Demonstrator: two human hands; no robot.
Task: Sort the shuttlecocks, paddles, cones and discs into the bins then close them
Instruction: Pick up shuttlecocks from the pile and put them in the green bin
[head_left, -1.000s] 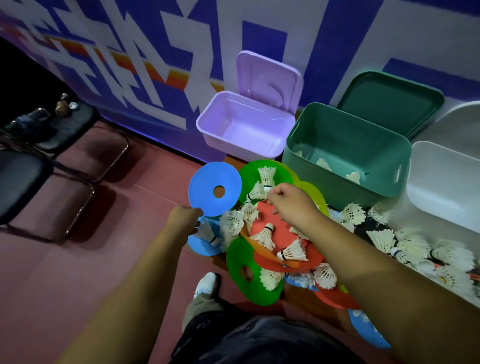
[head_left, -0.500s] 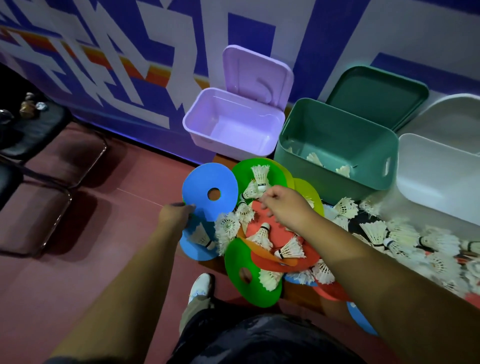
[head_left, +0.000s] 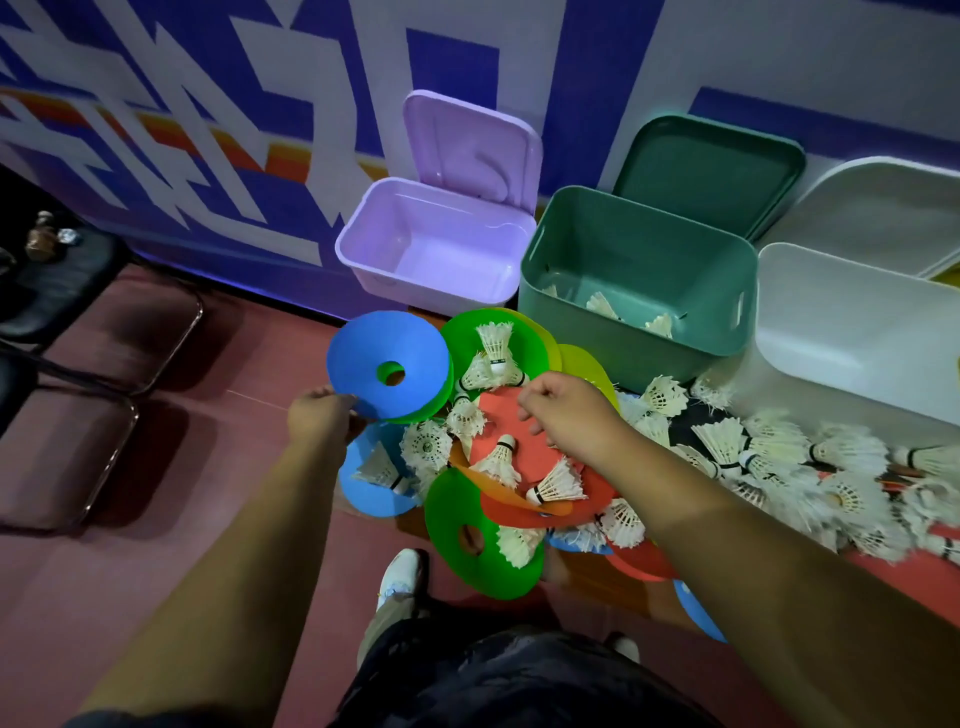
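Observation:
My left hand (head_left: 321, 415) grips the near edge of a blue disc (head_left: 387, 365) with a centre hole, held tilted up above the pile. My right hand (head_left: 563, 413) hovers with curled fingers over a red disc (head_left: 506, 426) in a heap of green, red, yellow and blue discs strewn with white shuttlecocks (head_left: 496, 343); whether it pinches anything is hidden. Three open bins stand along the wall: an empty purple bin (head_left: 363, 244), a green bin (head_left: 540, 291) holding a few shuttlecocks, and a white bin (head_left: 769, 332).
A large spread of shuttlecocks (head_left: 810, 467) lies to the right in front of the white bin. Black chairs (head_left: 57, 291) stand at the left on the red floor. My shoe (head_left: 400, 574) is just below the pile. Bin lids lean against the wall.
The blue disc stays held up in my left hand. My right hand has shifted slightly over the red disc. The view has moved a little closer to the bins.

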